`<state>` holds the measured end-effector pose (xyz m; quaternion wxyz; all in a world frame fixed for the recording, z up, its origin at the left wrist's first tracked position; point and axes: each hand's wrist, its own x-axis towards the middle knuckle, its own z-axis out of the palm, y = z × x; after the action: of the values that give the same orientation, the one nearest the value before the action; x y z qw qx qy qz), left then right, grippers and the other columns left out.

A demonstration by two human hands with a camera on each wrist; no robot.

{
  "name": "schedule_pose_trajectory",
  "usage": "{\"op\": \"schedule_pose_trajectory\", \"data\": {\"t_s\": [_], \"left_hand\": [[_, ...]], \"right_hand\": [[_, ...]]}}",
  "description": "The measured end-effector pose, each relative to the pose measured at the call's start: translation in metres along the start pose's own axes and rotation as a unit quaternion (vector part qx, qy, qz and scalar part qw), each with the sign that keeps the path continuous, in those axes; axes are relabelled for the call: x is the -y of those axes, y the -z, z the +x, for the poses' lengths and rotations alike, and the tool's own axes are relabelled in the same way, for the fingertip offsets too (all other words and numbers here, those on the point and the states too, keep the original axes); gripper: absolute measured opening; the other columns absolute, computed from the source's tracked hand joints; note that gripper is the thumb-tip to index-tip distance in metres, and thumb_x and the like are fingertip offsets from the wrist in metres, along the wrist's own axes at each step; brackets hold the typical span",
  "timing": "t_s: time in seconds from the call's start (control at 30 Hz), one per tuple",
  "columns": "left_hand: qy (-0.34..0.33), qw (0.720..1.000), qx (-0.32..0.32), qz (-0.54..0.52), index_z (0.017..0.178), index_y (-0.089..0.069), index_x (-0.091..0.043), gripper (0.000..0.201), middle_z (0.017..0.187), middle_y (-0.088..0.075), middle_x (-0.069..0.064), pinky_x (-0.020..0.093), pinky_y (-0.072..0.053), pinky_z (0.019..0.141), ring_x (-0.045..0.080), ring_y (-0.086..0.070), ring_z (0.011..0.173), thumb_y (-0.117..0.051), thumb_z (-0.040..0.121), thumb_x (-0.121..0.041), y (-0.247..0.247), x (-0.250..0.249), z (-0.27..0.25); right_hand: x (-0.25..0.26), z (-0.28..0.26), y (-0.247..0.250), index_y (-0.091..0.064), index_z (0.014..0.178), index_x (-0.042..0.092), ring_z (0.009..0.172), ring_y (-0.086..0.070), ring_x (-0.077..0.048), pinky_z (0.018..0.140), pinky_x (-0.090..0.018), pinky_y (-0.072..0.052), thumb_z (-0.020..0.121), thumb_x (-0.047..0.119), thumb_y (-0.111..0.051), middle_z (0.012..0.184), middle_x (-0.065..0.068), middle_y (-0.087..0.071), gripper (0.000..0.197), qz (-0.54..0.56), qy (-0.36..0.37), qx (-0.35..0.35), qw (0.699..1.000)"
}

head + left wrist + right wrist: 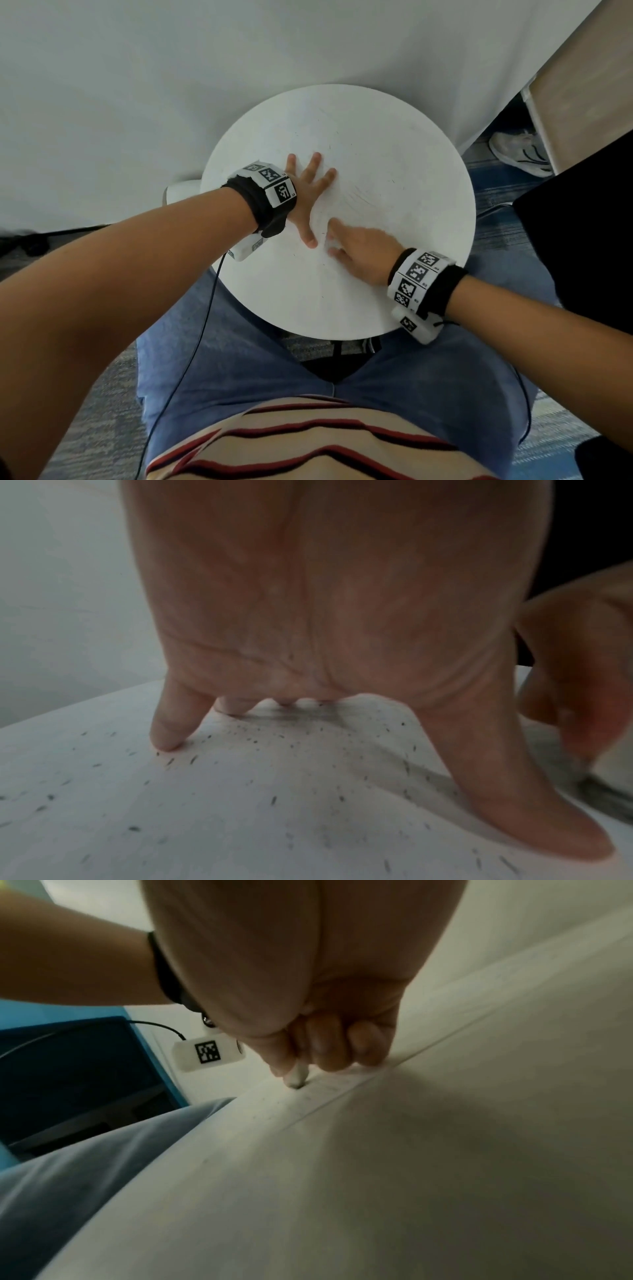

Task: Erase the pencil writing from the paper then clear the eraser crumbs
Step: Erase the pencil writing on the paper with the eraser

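The left hand [305, 198] lies flat, fingers spread, pressing the paper [376, 192]. The right hand [359, 253] pinches a small eraser [297, 1079], rubbing. Crumbs [274, 750] remain; clearing is not yet done.

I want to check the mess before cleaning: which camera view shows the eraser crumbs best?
The left wrist view: the eraser crumbs show as many dark specks on the paper under the spread left hand. The head view shows only a few faint flecks on the paper. The right wrist view shows hardly any.
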<state>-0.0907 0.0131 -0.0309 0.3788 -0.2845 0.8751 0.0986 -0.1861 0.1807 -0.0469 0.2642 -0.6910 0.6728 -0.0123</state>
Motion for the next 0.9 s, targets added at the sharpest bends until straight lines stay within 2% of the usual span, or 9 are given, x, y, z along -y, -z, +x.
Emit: {"op": "schedule_pose_trajectory", "data": {"t_s": [0.07,0.23,0.3,0.4,0.57,0.63,0.7,0.77,0.9], "left_hand": [[-0.002,1.000,0.001,0.008,0.154,0.029,-0.032,0.155,0.161,0.038,0.004,0.072,-0.015,0.113,0.052,0.024,0.146,-0.087,0.058,-0.067,0.000,0.000,-0.001],[-0.001,1.000,-0.004,0.002,0.155,0.029,-0.032,0.154,0.162,0.037,0.004,0.071,-0.015,0.114,0.052,0.023,0.147,-0.087,0.059,-0.066,0.001,-0.001,-0.002],[-0.001,1.000,-0.004,0.008,0.155,0.029,-0.031,0.153,0.161,0.037,0.005,0.071,-0.014,0.114,0.053,0.023,0.146,-0.086,0.060,-0.066,0.001,-0.001,-0.003],[-0.003,1.000,-0.001,0.009,0.155,0.029,-0.031,0.153,0.161,0.038,0.005,0.071,-0.016,0.114,0.053,0.023,0.146,-0.086,0.061,-0.066,0.001,-0.002,-0.005],[0.000,1.000,-0.005,-0.001,0.156,0.027,-0.031,0.153,0.162,0.037,0.004,0.070,-0.015,0.115,0.052,0.024,0.147,-0.087,0.061,-0.064,0.001,-0.002,-0.005],[-0.001,1.000,-0.004,0.002,0.156,0.027,-0.031,0.152,0.162,0.037,0.005,0.069,-0.014,0.115,0.052,0.024,0.147,-0.087,0.061,-0.064,0.002,-0.003,-0.005],[0.000,1.000,-0.003,0.006,0.156,0.028,-0.030,0.152,0.162,0.037,0.005,0.069,-0.014,0.115,0.052,0.024,0.146,-0.086,0.062,-0.064,0.002,-0.003,-0.007],[0.000,1.000,-0.006,0.014,0.156,0.027,-0.029,0.151,0.162,0.036,0.007,0.068,-0.012,0.116,0.052,0.023,0.147,-0.086,0.063,-0.064,0.002,-0.004,-0.009],[0.003,1.000,-0.014,0.009,0.157,0.026,-0.029,0.150,0.163,0.035,0.007,0.067,-0.011,0.117,0.052,0.022,0.147,-0.086,0.063,-0.064,0.003,-0.004,-0.007]], "right_hand": [[-0.001,0.000,0.002,-0.037,0.117,0.018,0.077,-0.061,-0.027,0.069,-0.037,-0.048,0.101,0.037,-0.039,0.096,-0.002,-0.063,0.025,0.035,0.001,0.035,0.999],[-0.020,0.013,0.016,-0.035,0.114,0.019,0.071,-0.057,-0.028,0.067,-0.038,-0.047,0.101,0.040,-0.039,0.086,-0.001,-0.057,0.025,0.016,-0.111,-0.066,0.991],[-0.007,0.008,0.005,-0.036,0.114,0.015,0.069,-0.058,-0.029,0.066,-0.038,-0.047,0.101,0.035,-0.041,0.082,-0.002,-0.057,0.024,0.066,-0.078,-0.030,0.994],[0.002,0.001,0.003,-0.040,0.115,0.015,0.064,-0.055,-0.017,0.063,-0.033,-0.040,0.101,0.034,-0.046,0.075,0.003,-0.056,0.025,0.120,-0.042,0.053,0.990],[-0.030,0.014,0.028,-0.038,0.112,0.020,0.076,-0.058,-0.029,0.069,-0.038,-0.047,0.100,0.042,-0.044,0.088,-0.004,-0.059,0.026,0.060,-0.151,-0.051,0.985],[-0.021,0.010,0.020,-0.037,0.113,0.018,0.072,-0.057,-0.028,0.068,-0.039,-0.048,0.101,0.035,-0.043,0.087,-0.006,-0.060,0.022,0.069,-0.118,-0.037,0.990],[-0.007,0.002,0.009,-0.039,0.113,0.015,0.065,-0.054,-0.021,0.064,-0.035,-0.043,0.101,0.031,-0.045,0.077,0.000,-0.057,0.021,0.109,-0.049,0.023,0.993],[-0.007,0.000,0.012,-0.041,0.113,0.016,0.064,-0.053,-0.016,0.063,-0.033,-0.040,0.100,0.034,-0.048,0.073,0.004,-0.054,0.023,0.119,-0.034,0.064,0.990],[-0.027,0.011,0.027,-0.039,0.112,0.022,0.076,-0.056,-0.025,0.070,-0.037,-0.045,0.099,0.043,-0.045,0.084,0.001,-0.055,0.026,0.054,-0.126,-0.022,0.990]]}}
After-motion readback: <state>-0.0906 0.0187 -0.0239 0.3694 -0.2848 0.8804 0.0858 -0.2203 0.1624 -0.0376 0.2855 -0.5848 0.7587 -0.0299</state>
